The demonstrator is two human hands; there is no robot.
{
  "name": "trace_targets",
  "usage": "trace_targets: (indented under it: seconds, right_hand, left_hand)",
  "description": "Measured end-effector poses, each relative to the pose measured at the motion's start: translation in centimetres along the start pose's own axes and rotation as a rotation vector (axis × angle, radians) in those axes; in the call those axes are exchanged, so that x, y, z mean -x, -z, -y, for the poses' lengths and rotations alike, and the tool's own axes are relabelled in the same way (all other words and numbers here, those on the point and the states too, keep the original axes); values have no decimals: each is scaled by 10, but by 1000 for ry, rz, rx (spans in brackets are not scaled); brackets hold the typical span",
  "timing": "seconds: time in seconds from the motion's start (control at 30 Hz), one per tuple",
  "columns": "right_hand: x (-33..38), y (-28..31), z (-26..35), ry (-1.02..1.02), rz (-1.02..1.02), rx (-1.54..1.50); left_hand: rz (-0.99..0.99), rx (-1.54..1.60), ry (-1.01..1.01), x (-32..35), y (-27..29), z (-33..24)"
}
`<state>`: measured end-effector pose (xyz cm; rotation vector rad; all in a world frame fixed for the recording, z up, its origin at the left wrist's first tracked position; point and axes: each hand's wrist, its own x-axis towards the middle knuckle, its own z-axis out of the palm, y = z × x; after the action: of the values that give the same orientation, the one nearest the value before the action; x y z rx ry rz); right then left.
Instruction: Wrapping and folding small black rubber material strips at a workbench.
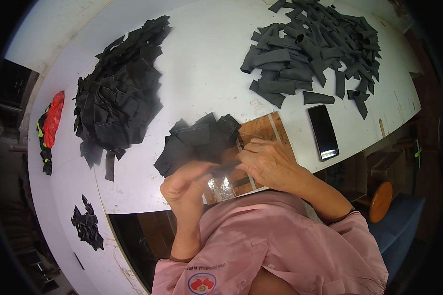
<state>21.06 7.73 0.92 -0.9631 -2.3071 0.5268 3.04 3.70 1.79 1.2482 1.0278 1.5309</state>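
Observation:
Between my two hands, close to the table's near edge, a small black fabric piece [224, 170] is stretched; it is blurred. My left hand [186, 186] pinches its left end with thumb and fingers. The right end sits in the fingers of my right hand [267, 163]. Beneath them lies a brown board [268, 129] with strips of clear tape across it. A small heap of flat black fabric pieces [194, 140] rests just beyond my left hand, overlapping the board's left side.
A large pile of flat black pieces [118, 96] lies at left on the white table [202, 64]. Tube-shaped dark pieces [320, 46] are heaped far right. A phone [323, 132] lies right of the board. Further left are black scraps [87, 223] and a red bag [54, 118].

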Motion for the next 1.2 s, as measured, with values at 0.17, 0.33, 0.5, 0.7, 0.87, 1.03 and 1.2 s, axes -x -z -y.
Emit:
trace_targets:
  seconds: [0.17,0.33,0.5,0.7,0.87,1.03,1.2]
  right_hand:
    - [1,-3,2,-53,39,-48]
    - [-1,7,9,-52,69,-29]
    - [3,-9,3,-54,50,-105]
    - [-3,-3,-1,-66,120,-54]
    - [-45,44,-20,-297,-4,-1206]
    - [-23,23,-48,-538,-91,-1010]
    - [47,-12,-30,-748,11,-1132]
  left_hand:
    - [-5,-9,-14,-8,-17,-9]
    - [11,16,-63,-12,-9,-16]
    - [42,-95,-164,-11,-9,-11]
    - [66,-168,-202,-16,-8,2]
    - [-23,-863,-162,-7,6,44]
    - [142,-1174,-132,5,-3,81]
    - [129,-1355,-144,-1,-9,110]
